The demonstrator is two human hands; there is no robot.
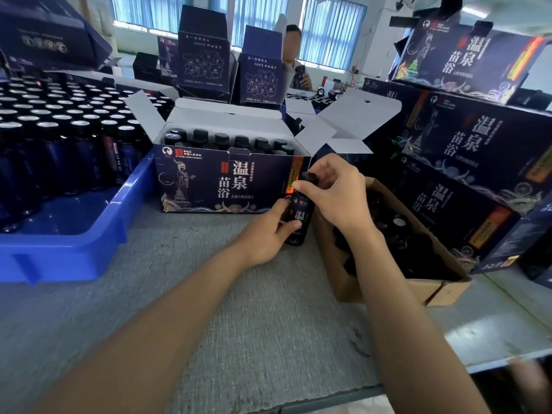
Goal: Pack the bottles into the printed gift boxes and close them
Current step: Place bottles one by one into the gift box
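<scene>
bottle (299, 215) upright on desk (239, 294), just in front of open gift box (227, 180) | left hand (265, 237) fingers clamped on body to steady | right hand (334, 192) fingers pinched on cap (309, 176), likely seating it | box nearly full, flaps up for loading

Gift box (227, 180) centre, tray (68, 243) left, carton (418, 282) right

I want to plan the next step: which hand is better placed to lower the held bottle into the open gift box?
Left, probably. The left hand wraps the bottle body, nearest the open gift box. The right hand only pinches the cap.
</scene>
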